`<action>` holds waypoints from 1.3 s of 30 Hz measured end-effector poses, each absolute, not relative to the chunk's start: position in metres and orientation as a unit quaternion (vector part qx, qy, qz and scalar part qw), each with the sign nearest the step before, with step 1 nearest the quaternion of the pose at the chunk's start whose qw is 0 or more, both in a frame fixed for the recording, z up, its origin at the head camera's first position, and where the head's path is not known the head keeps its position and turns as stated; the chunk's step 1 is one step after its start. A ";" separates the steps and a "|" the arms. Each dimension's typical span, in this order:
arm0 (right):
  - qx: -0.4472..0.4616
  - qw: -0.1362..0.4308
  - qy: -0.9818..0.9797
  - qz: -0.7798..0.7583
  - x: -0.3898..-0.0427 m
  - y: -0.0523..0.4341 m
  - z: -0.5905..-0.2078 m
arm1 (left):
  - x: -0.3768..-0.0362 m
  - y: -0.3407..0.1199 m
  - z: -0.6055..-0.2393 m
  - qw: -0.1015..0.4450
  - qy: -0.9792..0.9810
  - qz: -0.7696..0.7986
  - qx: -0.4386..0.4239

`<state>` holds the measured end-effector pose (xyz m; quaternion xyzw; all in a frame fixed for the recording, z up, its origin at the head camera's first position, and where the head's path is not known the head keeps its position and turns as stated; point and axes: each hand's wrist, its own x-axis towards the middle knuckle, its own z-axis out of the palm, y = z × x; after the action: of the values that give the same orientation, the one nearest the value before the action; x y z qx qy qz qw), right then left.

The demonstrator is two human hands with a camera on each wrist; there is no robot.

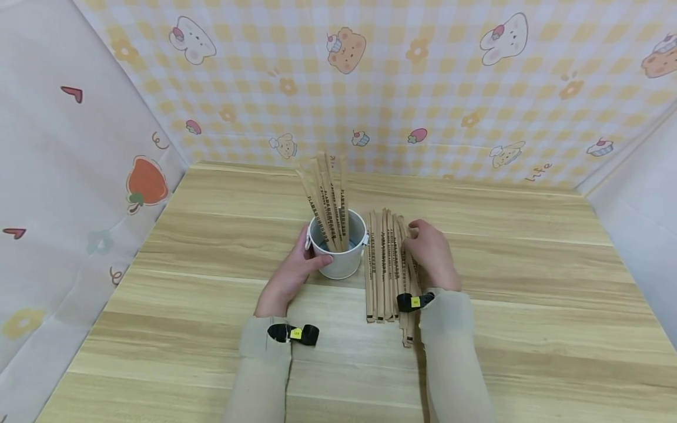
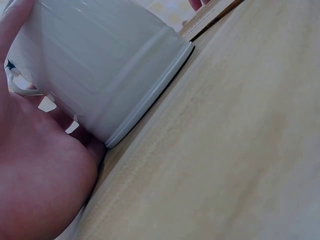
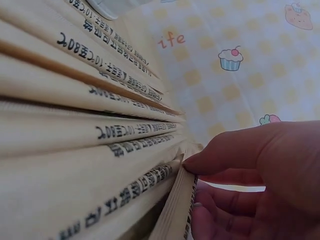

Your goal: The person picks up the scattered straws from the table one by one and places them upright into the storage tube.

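One wood-grain worktop (image 1: pixel 529 264) carries a row of paper-wrapped straws (image 1: pixel 384 264) about midway between its left and right edges. Beside the row, toward the left edge, a white bucket (image 1: pixel 344 267) stands upright, the left hand (image 1: pixel 296 264) curled round its side. Several leaning straws (image 1: pixel 344 223) stand in it. At the row's side nearer the right edge, the right hand (image 1: pixel 433 252) pinches a wrapped straw (image 3: pixel 176 210) between thumb and fingers.
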<state>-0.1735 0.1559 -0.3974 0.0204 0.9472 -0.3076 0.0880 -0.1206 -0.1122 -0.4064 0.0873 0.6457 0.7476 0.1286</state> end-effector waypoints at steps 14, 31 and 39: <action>0.017 -0.024 0.945 -0.326 -0.162 0.156 -0.347 | -0.118 -0.112 -0.404 0.128 0.646 0.747 0.091; -0.026 -0.302 0.748 -0.591 -0.127 0.131 -0.270 | -0.126 -0.116 -0.423 0.127 0.646 0.748 0.084; -0.080 -0.361 0.649 -0.665 -0.123 0.106 -0.250 | -0.126 -0.114 -0.424 0.128 0.645 0.748 0.083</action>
<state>-0.1228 0.1056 -0.2499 -0.0800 0.6489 -0.6647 -0.3615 -0.1258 -0.1145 -0.4244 0.0829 0.6455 0.7484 0.1280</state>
